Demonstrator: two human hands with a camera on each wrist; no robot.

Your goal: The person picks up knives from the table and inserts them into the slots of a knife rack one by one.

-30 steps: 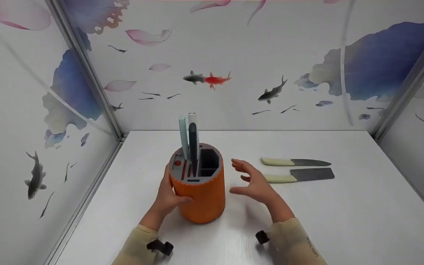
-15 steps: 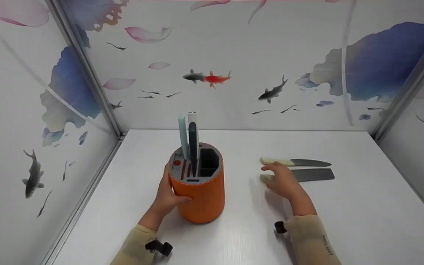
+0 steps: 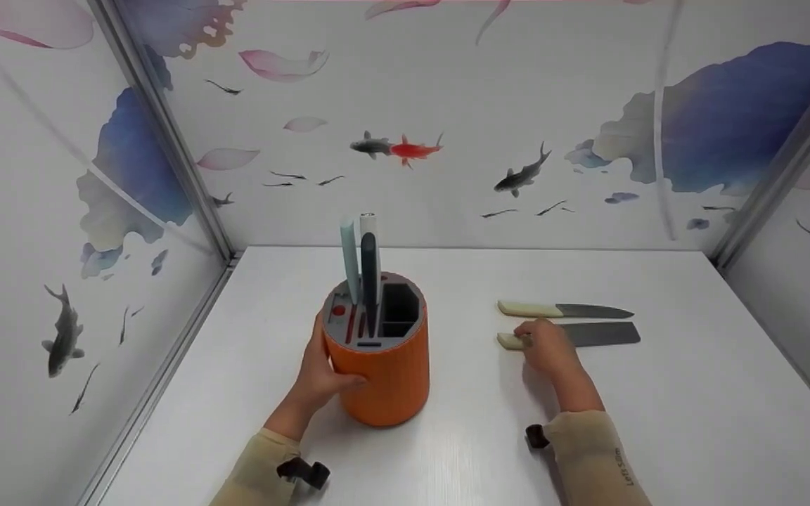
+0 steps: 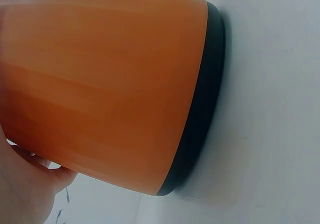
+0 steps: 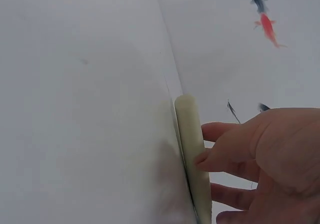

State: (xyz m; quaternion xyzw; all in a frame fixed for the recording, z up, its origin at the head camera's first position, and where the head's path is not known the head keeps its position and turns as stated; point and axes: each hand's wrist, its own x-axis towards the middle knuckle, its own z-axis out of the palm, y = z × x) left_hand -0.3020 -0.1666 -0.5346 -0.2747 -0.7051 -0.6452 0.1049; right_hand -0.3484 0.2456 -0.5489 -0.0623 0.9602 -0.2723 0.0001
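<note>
My left hand holds the orange knife block by its left side, thumb across the front. The block stands upright on its dark base, which shows in the left wrist view. Out of its slotted grey top rise a light blue handle, a white handle and a black handle. To the right, my right hand grips the pale handle of a cleaver lying flat. In the right wrist view the thumb lies on that cleaver handle, fingers beyond it. The hand covers part of the handle.
A pointed knife with a pale handle lies just behind the cleaver, roughly parallel to it. The white table is bordered by printed panels at the back, left and right.
My right hand has moved right from beside the block to the cleaver, and its fingers have come down onto the handle. The left hand and the knife block have stayed put.
</note>
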